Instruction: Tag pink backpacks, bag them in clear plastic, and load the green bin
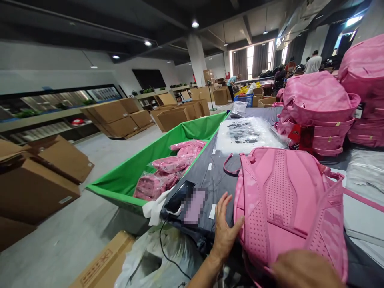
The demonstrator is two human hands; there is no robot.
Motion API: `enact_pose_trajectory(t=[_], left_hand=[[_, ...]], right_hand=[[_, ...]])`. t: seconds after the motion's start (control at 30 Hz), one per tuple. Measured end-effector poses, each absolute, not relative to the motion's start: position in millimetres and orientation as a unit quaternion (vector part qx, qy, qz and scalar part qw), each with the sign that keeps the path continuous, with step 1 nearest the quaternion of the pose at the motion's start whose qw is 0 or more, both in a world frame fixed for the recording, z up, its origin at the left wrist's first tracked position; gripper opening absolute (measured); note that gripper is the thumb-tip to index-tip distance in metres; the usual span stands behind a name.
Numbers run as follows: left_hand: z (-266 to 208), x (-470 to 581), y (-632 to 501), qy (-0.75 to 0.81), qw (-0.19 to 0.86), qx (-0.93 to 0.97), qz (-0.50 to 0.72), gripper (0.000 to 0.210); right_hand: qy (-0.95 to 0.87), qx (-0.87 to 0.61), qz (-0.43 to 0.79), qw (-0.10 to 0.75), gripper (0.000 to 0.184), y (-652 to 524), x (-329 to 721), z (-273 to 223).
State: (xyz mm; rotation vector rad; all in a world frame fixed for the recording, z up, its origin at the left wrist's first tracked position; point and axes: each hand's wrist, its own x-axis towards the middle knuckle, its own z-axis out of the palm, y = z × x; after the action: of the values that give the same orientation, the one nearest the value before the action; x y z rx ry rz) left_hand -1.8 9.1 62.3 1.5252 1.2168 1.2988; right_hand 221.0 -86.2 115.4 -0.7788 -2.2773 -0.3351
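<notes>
Backpack [280,192], pink, lay strap side up on the grey-covered desk [220,186], just ahead of the right hand [306,270]. The left hand [225,228] was open, fingers spread, thumb at the backpack's side; the right was blurred over its lower edge, and its grip could not be told. A black phone [180,196] lay left of the left hand.

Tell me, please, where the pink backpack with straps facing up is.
In the head view, the pink backpack lies at the lower right on the covered table, beside the left hand and in front of the printed plastic bags.
</notes>
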Motion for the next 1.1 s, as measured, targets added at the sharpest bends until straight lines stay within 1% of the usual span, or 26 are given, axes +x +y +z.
enact_pose_trajectory(t=[0.03,0.07,0.1,0.17,0.23,0.27,0.33,0.4,0.43,0.53,0.57,0.6,0.63,0.67,0.7,0.77,0.8,0.83,0.9,0.97,1.0,1.07,1.1], left_hand=[[71,2,23,0.476,0.369,0.622,0.500,0.064],[80,8,39,0.468,0.374,0.639,0.482,0.061],[89,16,54,0.458,0.399,0.646,0.462,0.063],[100,36,76,0.420,0.486,0.635,0.429,0.078],[102,53,80,0.354,0.586,0.596,0.419,0.098],[99,57,75,0.317,0.626,0.576,0.419,0.103],[90,56,58,0.271,0.670,0.549,0.421,0.100],[82,47,48,0.273,0.673,0.541,0.423,0.090],[82,44,51,0.292,0.665,0.538,0.429,0.090],[98,46,101,0.407,0.601,0.534,0.434,0.106],[108,52,128,0.461,0.567,0.539,0.418,0.107],[118,60,156,0.522,0.509,0.550,0.409,0.103],[128,69,184,0.542,0.483,0.555,0.405,0.101],[137,79,210,0.550,0.470,0.561,0.403,0.094],[145,88,231,0.555,0.458,0.567,0.400,0.081],[154,101,258,0.543,0.459,0.581,0.396,0.050],[157,104,266,0.533,0.464,0.587,0.394,0.039],[159,103,270,0.520,0.473,0.592,0.394,0.034],[165,93,272,0.489,0.502,0.591,0.399,0.032],[172,75,269,0.454,0.541,0.580,0.406,0.031],[176,65,265,0.435,0.561,0.573,0.409,0.033],[184,48,256,0.401,0.600,0.558,0.410,0.041],[187,41,251,0.387,0.615,0.552,0.408,0.045]], right_hand=[[-0.856,-0.355,-0.141,0.350,0.026,-77,244,124],[-0.837,-0.413,-0.131,0.334,0.036,-67,265,128],[-0.833,-0.451,-0.114,0.298,0.042,-57,281,126],[-0.838,-0.499,-0.053,0.216,0.051,-41,298,114],[-0.849,-0.506,0.029,0.147,0.056,-35,297,100],[-0.854,-0.500,0.068,0.126,0.057,-36,292,95],[-0.863,-0.476,0.126,0.113,0.055,-41,280,90],[-0.872,-0.445,0.158,0.125,0.056,-45,270,91],[-0.875,-0.433,0.171,0.130,0.057,-45,266,93],[-0.874,-0.423,0.203,0.125,0.060,-37,257,98],[-0.871,-0.426,0.211,0.122,0.060,-33,254,100],[-0.868,-0.429,0.216,0.123,0.060,-29,250,103],[-0.865,-0.433,0.220,0.127,0.061,-27,247,105],[-0.863,-0.434,0.222,0.132,0.063,-26,244,107],[-0.861,-0.434,0.225,0.139,0.065,-26,241,109],[-0.863,-0.425,0.230,0.144,0.065,-30,242,113],[-0.866,-0.419,0.231,0.145,0.064,-31,244,113],[-0.868,-0.415,0.227,0.150,0.061,-30,249,114],[-0.864,-0.425,0.193,0.187,0.049,-17,261,114],[-0.842,-0.454,0.130,0.260,0.037,15,274,117],[-0.826,-0.469,0.096,0.296,0.036,39,277,119],[-0.805,-0.487,0.051,0.336,0.041,98,274,127],[-0.803,-0.492,0.037,0.335,0.049,129,267,133]])
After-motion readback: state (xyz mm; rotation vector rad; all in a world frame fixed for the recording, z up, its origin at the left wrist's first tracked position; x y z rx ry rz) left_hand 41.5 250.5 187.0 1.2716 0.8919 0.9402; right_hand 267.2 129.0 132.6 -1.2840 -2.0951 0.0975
